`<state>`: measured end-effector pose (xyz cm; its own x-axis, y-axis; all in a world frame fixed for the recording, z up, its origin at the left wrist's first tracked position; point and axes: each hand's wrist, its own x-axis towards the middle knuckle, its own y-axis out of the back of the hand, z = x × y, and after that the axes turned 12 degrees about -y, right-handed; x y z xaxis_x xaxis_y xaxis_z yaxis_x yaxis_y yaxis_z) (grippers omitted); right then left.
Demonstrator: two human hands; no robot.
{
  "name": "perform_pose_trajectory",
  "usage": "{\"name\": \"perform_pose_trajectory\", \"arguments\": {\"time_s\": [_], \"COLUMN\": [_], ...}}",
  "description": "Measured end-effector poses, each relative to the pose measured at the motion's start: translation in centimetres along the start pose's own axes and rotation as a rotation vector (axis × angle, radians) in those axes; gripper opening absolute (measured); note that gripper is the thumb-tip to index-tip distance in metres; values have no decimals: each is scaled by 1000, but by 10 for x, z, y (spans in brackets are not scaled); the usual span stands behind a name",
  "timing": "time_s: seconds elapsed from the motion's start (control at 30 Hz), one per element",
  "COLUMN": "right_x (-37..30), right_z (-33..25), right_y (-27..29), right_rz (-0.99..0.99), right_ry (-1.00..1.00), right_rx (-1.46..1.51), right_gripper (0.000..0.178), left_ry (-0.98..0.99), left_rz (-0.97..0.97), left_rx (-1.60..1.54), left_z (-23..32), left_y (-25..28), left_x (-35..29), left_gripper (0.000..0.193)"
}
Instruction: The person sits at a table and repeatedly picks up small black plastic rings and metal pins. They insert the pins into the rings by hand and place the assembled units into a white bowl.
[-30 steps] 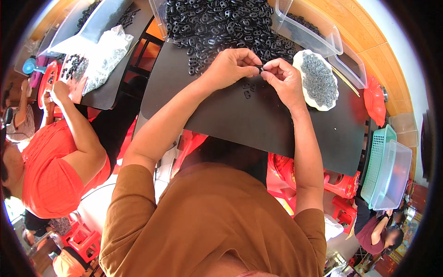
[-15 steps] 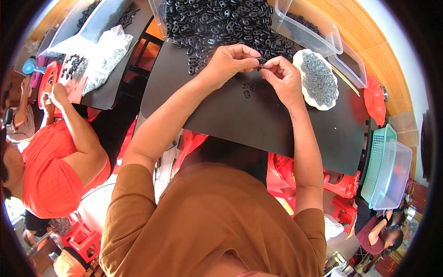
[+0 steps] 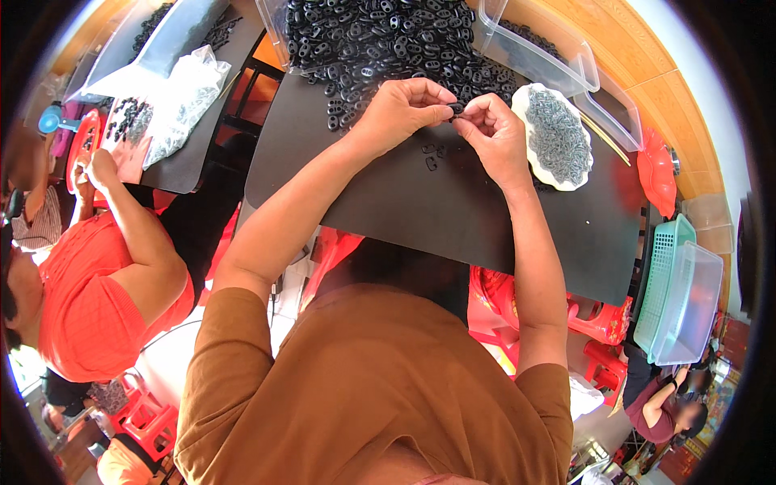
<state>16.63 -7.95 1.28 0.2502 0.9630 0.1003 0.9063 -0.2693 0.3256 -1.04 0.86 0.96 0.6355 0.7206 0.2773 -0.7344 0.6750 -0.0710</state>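
Note:
A small black oval piece with holes (image 3: 456, 108) is pinched between my two hands above the dark table. My left hand (image 3: 408, 109) grips it from the left with thumb and fingertips. From the right, my right hand (image 3: 495, 133) closes thumb and forefinger at its near edge; whether a second small part sits there is hidden. Several thin black pieces (image 3: 433, 155) lie on the table just below the hands. Beyond them spreads a large heap of black two-holed oval pieces (image 3: 388, 40). Beside my right hand stands a white scalloped dish (image 3: 524, 99) full of small grey metallic parts (image 3: 558, 137).
Clear plastic bins (image 3: 558, 69) border the heap at the back. A red dish (image 3: 656, 171) and a green basket (image 3: 659, 283) are at the right. Leftward, a person in red (image 3: 113, 291) works at another table with a plastic bag (image 3: 190, 101).
My hands stay together around the black piece, with only slight finger shifts. The piece has turned a little, and the right fingers have moved slightly. The rest looks the same.

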Motion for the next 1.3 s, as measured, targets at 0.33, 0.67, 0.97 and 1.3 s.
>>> {"name": "perform_pose_trajectory", "arguments": {"time_s": [0.33,0.67,0.97,1.3], "right_x": [-1,-3,0,2], "right_z": [3,0,3,8], "right_y": [-8,-9,-2,-2], "right_rz": [75,59,20,20], "right_ry": [16,46,-14,11], "right_rx": [-96,-312,-275,-261], "right_gripper": [19,20,12,10], "left_ry": [-136,-283,-314,-302], "left_rz": [-20,-90,-75,-61], "left_rx": [342,626,627,643], "left_z": [3,-3,-4,-6], "left_y": [-4,-9,-8,-6], "left_x": [-3,-6,-4,-3], "left_gripper": [14,13,14,13]}}
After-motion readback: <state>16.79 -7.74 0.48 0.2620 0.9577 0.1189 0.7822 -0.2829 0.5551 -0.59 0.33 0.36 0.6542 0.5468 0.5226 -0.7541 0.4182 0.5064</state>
